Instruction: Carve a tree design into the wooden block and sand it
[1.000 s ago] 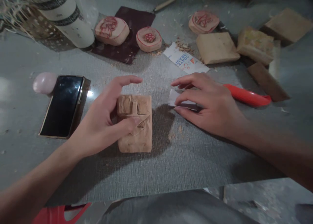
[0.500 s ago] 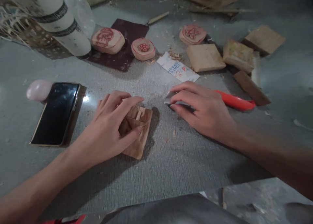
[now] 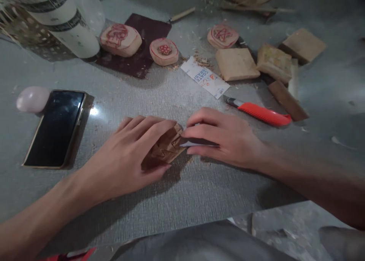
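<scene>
My left hand lies over a carved wooden block on the grey table, fingers wrapped across its top and thumb under its near side. My right hand pinches a small folded piece of paper, likely sandpaper, between thumb and fingers. The paper's tip touches the block's right edge. Most of the block is hidden under my left fingers.
An orange utility knife lies just behind my right hand. A phone and a pale pink stone sit at the left. Round carved stamps, a dark sandpaper sheet, wooden blocks and a white cylinder fill the back.
My left hand has tipped the block down and covered it. My right hand has slid left with the paper, off the knife, until the paper meets the block.
</scene>
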Demonstrator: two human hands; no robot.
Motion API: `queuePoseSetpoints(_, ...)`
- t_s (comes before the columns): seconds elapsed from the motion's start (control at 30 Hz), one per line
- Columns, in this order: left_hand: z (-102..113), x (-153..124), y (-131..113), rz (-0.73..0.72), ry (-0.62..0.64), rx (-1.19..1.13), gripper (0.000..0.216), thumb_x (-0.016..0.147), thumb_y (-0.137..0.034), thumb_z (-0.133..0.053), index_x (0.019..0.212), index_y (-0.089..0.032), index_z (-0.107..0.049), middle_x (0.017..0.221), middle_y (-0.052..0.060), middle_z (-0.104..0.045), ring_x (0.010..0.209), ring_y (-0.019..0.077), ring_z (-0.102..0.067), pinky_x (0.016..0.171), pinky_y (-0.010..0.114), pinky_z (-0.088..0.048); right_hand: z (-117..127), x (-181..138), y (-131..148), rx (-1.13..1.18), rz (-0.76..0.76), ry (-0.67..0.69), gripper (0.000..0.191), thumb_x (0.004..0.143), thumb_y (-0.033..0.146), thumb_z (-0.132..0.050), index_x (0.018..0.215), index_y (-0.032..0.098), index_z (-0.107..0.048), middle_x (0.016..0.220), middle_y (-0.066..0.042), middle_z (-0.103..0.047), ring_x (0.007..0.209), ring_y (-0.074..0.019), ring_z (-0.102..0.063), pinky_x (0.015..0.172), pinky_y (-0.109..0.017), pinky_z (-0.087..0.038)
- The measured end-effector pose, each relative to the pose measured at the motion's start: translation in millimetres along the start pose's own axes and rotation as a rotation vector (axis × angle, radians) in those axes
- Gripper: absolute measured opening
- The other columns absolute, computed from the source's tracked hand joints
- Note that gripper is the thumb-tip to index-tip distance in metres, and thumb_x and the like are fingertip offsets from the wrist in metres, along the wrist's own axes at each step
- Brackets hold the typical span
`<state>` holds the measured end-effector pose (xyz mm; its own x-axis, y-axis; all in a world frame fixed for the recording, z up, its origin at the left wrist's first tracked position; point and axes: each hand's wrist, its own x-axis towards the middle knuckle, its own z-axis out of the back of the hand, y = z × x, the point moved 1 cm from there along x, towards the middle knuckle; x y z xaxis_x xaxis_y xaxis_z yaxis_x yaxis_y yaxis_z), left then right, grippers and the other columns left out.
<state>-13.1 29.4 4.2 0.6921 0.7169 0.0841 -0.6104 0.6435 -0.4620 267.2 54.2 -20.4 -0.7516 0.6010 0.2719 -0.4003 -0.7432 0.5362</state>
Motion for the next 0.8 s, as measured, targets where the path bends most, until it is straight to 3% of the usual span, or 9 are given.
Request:
queuePoseSetpoints(0.1,-1,1,1,-0.013,-0.008,-0.024,0.054,0.096,-0.025,-0.069,0.146,-0.027,-0.049,0.14,0.013,-0.073,0.123,0.0367,-0.071,0.099,0.054,-0.055,-3,0,3,0.013,-0.024,0.053,0.024,0.114,0.047,-0.065,0.128,0.029,-0.073,0.126,-0.005,-0.071,0.1,-0.0187,-0.07,0.084,-0.034,-0.057)
queuePoseSetpoints(0.23,0,0,1,0.005,-0.025,0.086,0.046,0.097,-0.034,-0.073,0.139,-0.024,-0.055,0.131,0.015,-0.074,0.114,0.0393,-0.071,0.093,0.056,-0.056,-2,1,10,-0.108,-0.041,0.001,0.016,0.114,0.037,-0.065,0.115,0.024,-0.075,0.11,-0.003,-0.07,0.082,-0.0155,-0.064,0.07,-0.032,-0.05)
queuePoseSetpoints(0.37,4,-1,-1,0.022,0.008,0.198,0.034,0.099,-0.039,-0.074,0.124,-0.023,-0.059,0.118,0.014,-0.073,0.103,0.0375,-0.069,0.088,0.055,-0.056,0,1,17,-0.202,-0.048,-0.031,0.028,0.116,0.036,-0.06,0.096,0.023,-0.074,0.095,-0.002,-0.065,0.073,-0.015,-0.057,0.061,-0.033,-0.044)
queuePoseSetpoints(0.63,-1,-4,1,0.065,-0.045,0.172,0.028,0.096,-0.033,-0.073,0.119,-0.025,-0.06,0.117,0.012,-0.073,0.1,0.0348,-0.071,0.084,0.051,-0.056,-1,-1,27,-0.203,-0.055,-0.032,0.023,0.111,0.02,-0.056,0.094,0.022,-0.072,0.109,-0.007,-0.07,0.082,-0.0167,-0.059,0.071,-0.033,-0.048)
queuePoseSetpoints(0.8,-5,-3,6,0.119,-0.077,0.137,0.029,0.093,-0.049,-0.069,0.115,-0.031,-0.066,0.108,0.007,-0.068,0.097,0.0334,-0.07,0.085,0.054,-0.058,1,-1,32,-0.313,-0.07,-0.011,0.027,0.108,0.015,-0.055,0.087,0.021,-0.072,0.084,-0.002,-0.058,0.071,-0.0156,-0.047,0.062,-0.034,-0.038)
